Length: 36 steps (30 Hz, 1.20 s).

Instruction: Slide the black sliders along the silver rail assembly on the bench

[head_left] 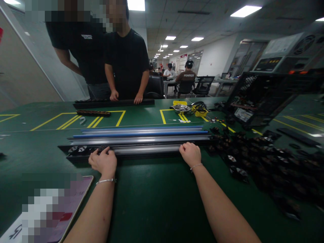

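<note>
A long black rail point(149, 156) with a silvery channel along its middle lies crosswise in front of me. At its left part my left hand point(104, 161) curls its fingers over a small black piece point(102, 148) set in the rail. Two similar small pieces with shiny faces point(77, 149) sit further left in the rail. My right hand point(191, 154) is closed on the rail toward its right end, fingertips partly hidden. Just behind lie more long strips, including a blue-edged strip point(152, 133).
Many small black parts point(268, 162) are heaped at right, near an open black computer case point(263, 98). A tablet-like device point(76, 199) lies front left. Across the green table point(152, 199), a co-worker's hands point(138, 98) touch another black rail point(101, 104). A metal bowl point(181, 108) stands behind.
</note>
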Each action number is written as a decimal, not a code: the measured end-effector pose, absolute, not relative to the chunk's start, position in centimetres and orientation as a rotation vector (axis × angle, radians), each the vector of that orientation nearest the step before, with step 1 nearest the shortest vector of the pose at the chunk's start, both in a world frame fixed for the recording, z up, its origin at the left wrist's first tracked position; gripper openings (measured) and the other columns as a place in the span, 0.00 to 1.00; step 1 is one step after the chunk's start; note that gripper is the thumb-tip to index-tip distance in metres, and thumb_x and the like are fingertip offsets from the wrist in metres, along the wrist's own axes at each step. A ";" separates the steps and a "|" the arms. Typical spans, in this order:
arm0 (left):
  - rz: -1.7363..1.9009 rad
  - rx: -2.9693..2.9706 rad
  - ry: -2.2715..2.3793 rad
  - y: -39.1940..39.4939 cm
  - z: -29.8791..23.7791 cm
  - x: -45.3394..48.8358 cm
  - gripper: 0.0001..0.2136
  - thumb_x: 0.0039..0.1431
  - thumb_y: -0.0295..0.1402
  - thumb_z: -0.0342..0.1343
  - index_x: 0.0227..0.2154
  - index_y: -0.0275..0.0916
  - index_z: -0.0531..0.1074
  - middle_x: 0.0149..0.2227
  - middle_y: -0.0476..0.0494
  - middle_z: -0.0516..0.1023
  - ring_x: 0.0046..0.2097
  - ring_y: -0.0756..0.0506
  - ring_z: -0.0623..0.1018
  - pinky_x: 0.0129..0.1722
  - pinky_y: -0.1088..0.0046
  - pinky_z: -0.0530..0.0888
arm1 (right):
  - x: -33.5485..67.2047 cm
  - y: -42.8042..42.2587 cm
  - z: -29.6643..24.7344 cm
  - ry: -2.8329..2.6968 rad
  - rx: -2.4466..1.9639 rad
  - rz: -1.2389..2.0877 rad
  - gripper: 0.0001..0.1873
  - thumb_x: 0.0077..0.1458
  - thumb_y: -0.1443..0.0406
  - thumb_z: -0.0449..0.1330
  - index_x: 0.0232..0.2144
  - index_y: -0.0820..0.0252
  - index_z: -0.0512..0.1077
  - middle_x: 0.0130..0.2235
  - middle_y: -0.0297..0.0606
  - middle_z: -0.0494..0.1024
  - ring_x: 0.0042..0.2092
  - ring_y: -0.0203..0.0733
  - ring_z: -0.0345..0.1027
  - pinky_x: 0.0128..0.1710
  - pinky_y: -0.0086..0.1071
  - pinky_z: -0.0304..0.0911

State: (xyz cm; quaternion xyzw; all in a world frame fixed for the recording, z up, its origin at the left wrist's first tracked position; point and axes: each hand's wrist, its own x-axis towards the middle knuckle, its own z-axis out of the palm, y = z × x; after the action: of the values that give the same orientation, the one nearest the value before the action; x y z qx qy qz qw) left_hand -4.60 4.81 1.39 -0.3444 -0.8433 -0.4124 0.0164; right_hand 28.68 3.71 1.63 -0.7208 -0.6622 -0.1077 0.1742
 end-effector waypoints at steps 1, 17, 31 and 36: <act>-1.280 -1.074 -2.625 4.8 1.5 -4.5 0.15 0.53 0.35 0.50 0.40 0.41 0.77 0.56 0.40 0.65 0.59 0.34 0.59 0.56 0.52 0.60 | 28.7 3.7 1.6 -1.878 -2.048 -0.304 0.18 0.57 0.63 0.48 0.21 0.59 0.72 0.31 0.37 0.75 0.35 0.36 0.63 0.31 0.33 0.42; -1.291 -1.101 -2.587 5.0 1.0 -4.4 0.14 0.53 0.35 0.51 0.39 0.41 0.78 0.54 0.41 0.66 0.58 0.35 0.60 0.55 0.53 0.62 | 28.7 3.8 1.5 -1.878 -2.064 -0.297 0.17 0.57 0.63 0.49 0.22 0.60 0.72 0.31 0.37 0.75 0.35 0.36 0.63 0.30 0.33 0.41; -1.269 -1.138 -2.562 5.3 0.2 -4.7 0.13 0.53 0.35 0.51 0.38 0.42 0.78 0.53 0.41 0.67 0.57 0.34 0.61 0.54 0.51 0.63 | 28.7 3.8 1.5 -1.868 -2.055 -0.286 0.18 0.57 0.63 0.49 0.21 0.59 0.73 0.31 0.37 0.75 0.35 0.36 0.62 0.30 0.33 0.42; -1.280 -1.131 -2.547 5.5 0.0 -4.7 0.14 0.53 0.35 0.51 0.39 0.42 0.78 0.53 0.41 0.68 0.56 0.34 0.62 0.53 0.51 0.63 | 28.7 3.8 1.5 -1.860 -2.060 -0.302 0.18 0.57 0.63 0.49 0.22 0.59 0.73 0.31 0.37 0.75 0.35 0.36 0.62 0.30 0.33 0.42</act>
State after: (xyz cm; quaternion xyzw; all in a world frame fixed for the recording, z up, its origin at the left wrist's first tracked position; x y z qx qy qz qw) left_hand -4.71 5.49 -0.04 -0.3685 -0.8300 -0.4171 0.0376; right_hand 28.67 3.84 1.48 -0.7265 -0.6562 -0.1067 0.1739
